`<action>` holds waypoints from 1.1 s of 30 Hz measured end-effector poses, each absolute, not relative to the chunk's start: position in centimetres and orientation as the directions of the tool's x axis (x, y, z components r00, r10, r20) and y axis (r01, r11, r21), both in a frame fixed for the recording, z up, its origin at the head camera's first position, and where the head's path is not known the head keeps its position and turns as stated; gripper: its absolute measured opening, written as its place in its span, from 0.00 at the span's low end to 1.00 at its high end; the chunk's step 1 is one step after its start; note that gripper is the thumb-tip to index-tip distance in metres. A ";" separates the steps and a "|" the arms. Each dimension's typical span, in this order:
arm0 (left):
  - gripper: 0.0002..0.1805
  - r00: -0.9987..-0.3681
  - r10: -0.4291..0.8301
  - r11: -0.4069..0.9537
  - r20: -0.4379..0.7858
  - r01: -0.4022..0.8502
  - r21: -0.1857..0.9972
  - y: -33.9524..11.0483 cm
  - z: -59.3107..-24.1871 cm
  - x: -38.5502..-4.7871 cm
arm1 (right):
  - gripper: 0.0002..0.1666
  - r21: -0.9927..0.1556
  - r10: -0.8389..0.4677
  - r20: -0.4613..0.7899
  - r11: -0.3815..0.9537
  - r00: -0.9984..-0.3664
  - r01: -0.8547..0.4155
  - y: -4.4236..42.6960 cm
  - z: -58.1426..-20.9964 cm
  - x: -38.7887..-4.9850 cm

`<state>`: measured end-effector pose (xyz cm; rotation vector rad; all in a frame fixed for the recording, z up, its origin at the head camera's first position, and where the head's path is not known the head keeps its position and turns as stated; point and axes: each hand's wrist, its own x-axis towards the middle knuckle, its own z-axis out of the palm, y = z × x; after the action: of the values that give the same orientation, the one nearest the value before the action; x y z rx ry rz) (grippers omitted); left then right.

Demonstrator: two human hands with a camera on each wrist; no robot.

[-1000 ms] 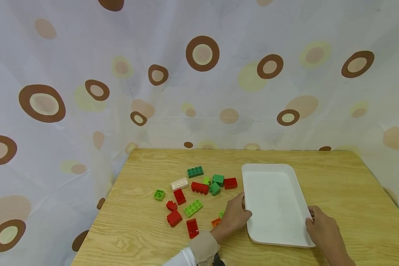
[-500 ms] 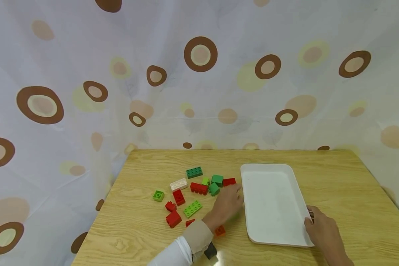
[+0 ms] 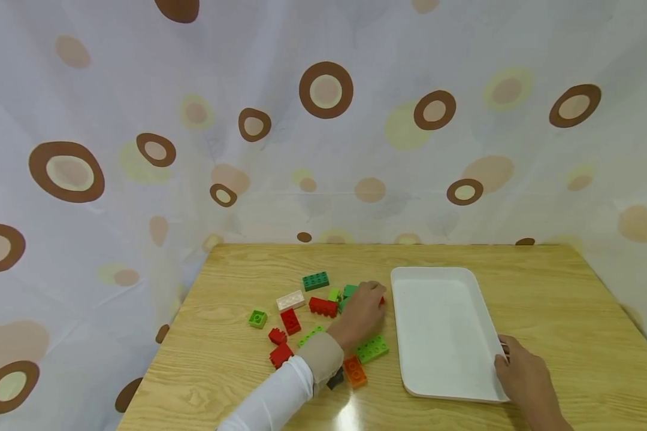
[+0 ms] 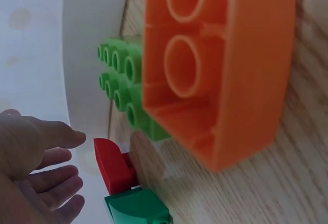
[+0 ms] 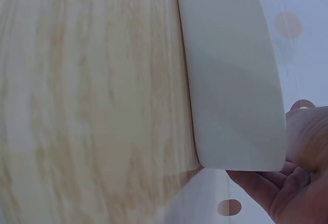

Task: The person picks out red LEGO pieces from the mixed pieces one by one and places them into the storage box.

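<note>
Above the red brick (image 4: 114, 167) and green bricks left of the white tray (image 3: 447, 329) hovers my left hand (image 3: 362, 314). In the left wrist view, that hand (image 4: 41, 167) has its fingers apart and loosely bent, with nothing between them; the red brick and a dark green block (image 4: 136, 206) lie just beyond the fingertips. My right hand (image 3: 525, 374) grips the tray's right edge near its front corner. In the right wrist view, the right hand's fingers (image 5: 261, 183) go under the tray's edge (image 5: 236, 96).
An orange brick (image 3: 354, 371), a light green brick (image 3: 373, 349) and a black piece (image 3: 335, 379) lie near the left forearm. Farther left are red bricks (image 3: 290, 321), a white brick (image 3: 291, 300), a dark green brick (image 3: 316, 281) and a small green one (image 3: 257, 318).
My left hand has let go of the tray's left edge and moved up and left over the bricks, uncovering the orange and light green ones. The right hand still grips the tray.
</note>
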<state>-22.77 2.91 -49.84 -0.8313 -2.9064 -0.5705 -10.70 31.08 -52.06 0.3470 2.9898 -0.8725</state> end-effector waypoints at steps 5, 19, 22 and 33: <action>0.21 -0.858 0.493 0.830 0.145 0.514 0.218 2.9 -50.2 -23.4 | 0.24 -0.527 0.207 -0.048 0.826 -0.977 0.201 30.9 -51.9 -10.7; 0.06 -0.852 0.517 0.855 0.080 0.518 -0.017 3.5 -50.9 -23.8 | 0.24 -0.520 0.198 -0.050 0.832 -0.979 0.195 31.0 -51.9 -10.5; 0.04 -0.853 0.518 0.855 0.060 0.518 -0.029 3.6 -50.9 -23.8 | 0.24 -0.519 0.198 -0.048 0.833 -0.979 0.194 31.0 -52.0 -10.5; 0.05 -0.836 0.545 0.838 0.067 0.544 -0.029 3.5 -51.0 -23.9 | 0.24 -0.509 0.218 -0.059 0.833 -0.974 0.217 30.8 -51.9 -10.5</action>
<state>-23.88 3.53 -51.02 -0.8726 -2.9425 0.0130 -10.50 30.83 -51.93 0.3575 3.0087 -0.8362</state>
